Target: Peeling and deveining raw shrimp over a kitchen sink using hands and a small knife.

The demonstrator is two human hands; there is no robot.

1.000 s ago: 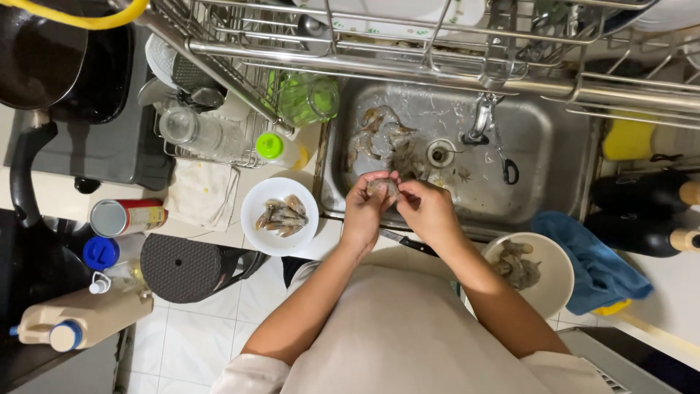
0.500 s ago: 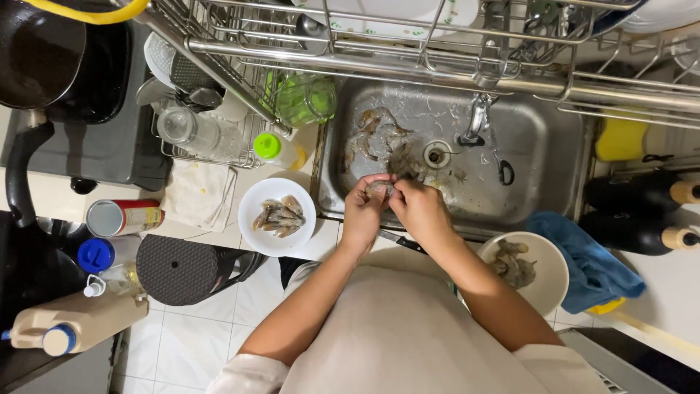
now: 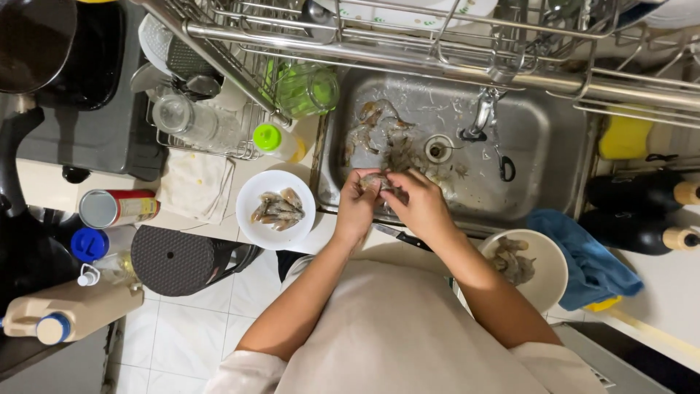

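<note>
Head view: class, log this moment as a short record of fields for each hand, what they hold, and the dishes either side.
Left hand: grips one shrimp over the sink
Right hand: pinches the same shrimp
White plate: left of sink, holds shrimp
Round bowl: right of the person, holds shrimp
Sink floor: loose shrimp near the drain

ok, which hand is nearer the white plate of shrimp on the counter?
Left. The left hand is over the steel sink's near edge, just right of the white plate of shrimp. The right hand sits farther right, beyond the left.
</note>
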